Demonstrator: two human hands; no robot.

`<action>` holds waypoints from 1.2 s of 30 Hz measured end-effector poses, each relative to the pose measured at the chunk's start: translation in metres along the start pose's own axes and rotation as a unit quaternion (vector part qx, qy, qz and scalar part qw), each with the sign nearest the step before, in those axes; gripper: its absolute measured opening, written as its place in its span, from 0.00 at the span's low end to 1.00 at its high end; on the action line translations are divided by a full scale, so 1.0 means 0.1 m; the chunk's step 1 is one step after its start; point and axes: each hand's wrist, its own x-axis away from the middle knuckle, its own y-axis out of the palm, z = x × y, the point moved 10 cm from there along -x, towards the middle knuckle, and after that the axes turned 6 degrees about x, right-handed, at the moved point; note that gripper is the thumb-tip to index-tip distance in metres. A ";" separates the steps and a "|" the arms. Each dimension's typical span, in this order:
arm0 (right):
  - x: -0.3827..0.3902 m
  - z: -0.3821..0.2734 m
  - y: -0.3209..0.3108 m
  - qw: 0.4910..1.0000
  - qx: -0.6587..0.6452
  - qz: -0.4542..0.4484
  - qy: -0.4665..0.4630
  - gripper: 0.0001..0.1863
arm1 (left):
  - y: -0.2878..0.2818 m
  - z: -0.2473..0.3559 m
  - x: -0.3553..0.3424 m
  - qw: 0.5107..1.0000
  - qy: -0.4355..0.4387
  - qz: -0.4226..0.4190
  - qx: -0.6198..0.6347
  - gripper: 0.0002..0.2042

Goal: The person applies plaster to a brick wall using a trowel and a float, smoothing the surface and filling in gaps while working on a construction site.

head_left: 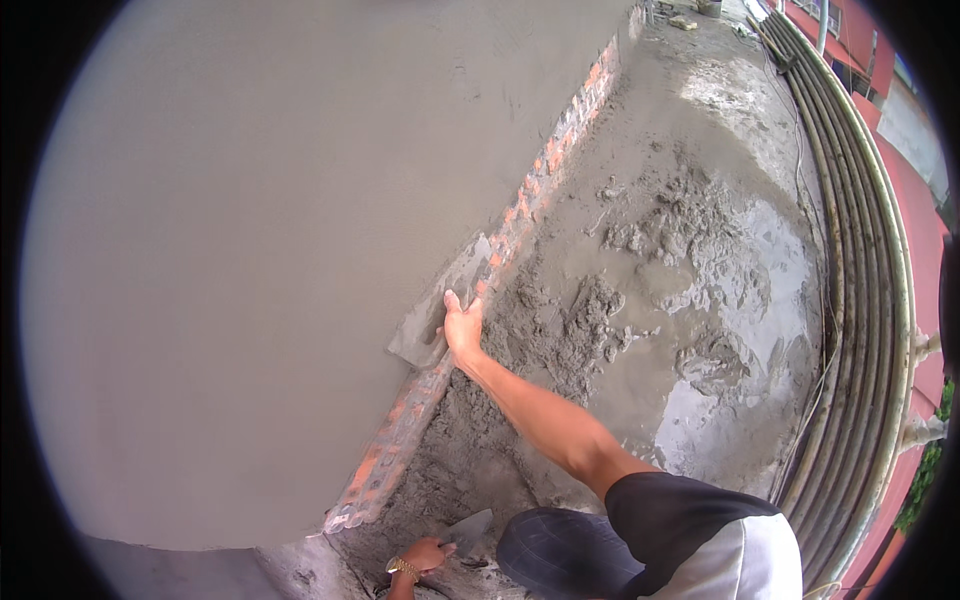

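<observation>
"How much is covered?"
"Most of the wall [230,280] looks smoothly coated; the brick strip [540,175] along its foot is bare."
"The float [425,320]?"
"Against the wall's lower edge, long axis slanting up-right beside the bricks. The right hand [463,328] has its grip wrapped on it; the left hand's [427,555] is closed on a small trowel [470,530], blade up-right."

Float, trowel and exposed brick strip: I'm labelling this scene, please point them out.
Float [424,321], head view: flat of its blade.
Trowel [470,528], head view: middle of its blade.
Exposed brick strip [553,158], head view: its upper stretch.
</observation>
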 end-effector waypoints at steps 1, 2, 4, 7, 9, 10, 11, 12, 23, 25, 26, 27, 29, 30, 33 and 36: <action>0.07 0.05 0.04 0.999 -0.024 0.004 0.033 0.29 | -0.03 0.11 0.04 1.000 0.006 0.000 -0.017 0.28; 0.15 0.11 0.11 0.997 -0.046 -0.016 0.058 0.29 | -0.04 0.17 0.04 1.000 0.008 -0.003 -0.023 0.28; 0.51 0.17 0.40 0.986 -0.087 -0.071 0.119 0.29 | -0.06 0.10 -0.01 1.000 -0.003 -0.006 -0.020 0.29; 0.92 -0.06 0.69 0.990 -0.039 -0.107 0.082 0.27 | -0.08 0.08 -0.14 1.000 0.023 0.011 0.004 0.30; 1.12 -0.27 0.89 0.985 -0.041 -0.160 0.059 0.26 | -0.13 0.01 -0.25 0.999 -0.012 0.006 -0.046 0.24; 1.24 -0.33 0.96 0.981 -0.040 -0.184 0.052 0.25 | -0.13 -0.06 -0.27 0.997 -0.033 -0.001 -0.071 0.22; 1.31 -0.44 0.99 0.982 -0.030 -0.183 0.034 0.25 | -0.16 -0.07 -0.26 0.997 -0.028 -0.004 -0.074 0.22; 1.27 -0.58 0.97 0.982 -0.042 -0.182 -0.009 0.25 | -0.20 0.03 -0.31 0.996 -0.017 -0.012 -0.084 0.22; 2.02 -1.37 1.29 0.831 0.215 -0.229 -0.459 0.25 | -0.30 0.16 -0.10 0.997 -0.045 -0.070 0.000 0.19; 1.92 -1.37 1.12 0.758 0.196 -0.147 -0.604 0.24 | -0.25 0.20 -0.08 0.997 -0.036 -0.060 0.021 0.19; 1.70 -1.28 1.04 0.775 0.227 -0.152 -0.570 0.23 | -0.24 0.26 -0.01 0.998 -0.028 -0.050 0.024 0.19; 1.52 -1.23 0.91 0.789 0.254 -0.159 -0.537 0.21 | -0.23 0.28 0.04 0.999 -0.022 -0.036 0.031 0.19; 0.90 -0.95 0.56 0.865 0.244 -0.119 -0.422 0.19 | -0.18 0.30 0.07 0.999 -0.009 -0.034 0.014 0.20; 0.66 -0.81 0.35 0.897 0.193 -0.069 -0.392 0.19 | -0.21 0.30 0.10 1.000 -0.002 -0.025 0.006 0.21; 0.16 -0.15 0.02 0.973 0.067 -0.006 -0.219 0.20 | -0.22 0.10 0.01 1.000 0.007 -0.014 -0.005 0.22; 0.08 0.33 0.07 0.993 -0.034 -0.108 0.026 0.20 | -0.28 0.13 -0.11 0.999 0.009 -0.008 -0.037 0.22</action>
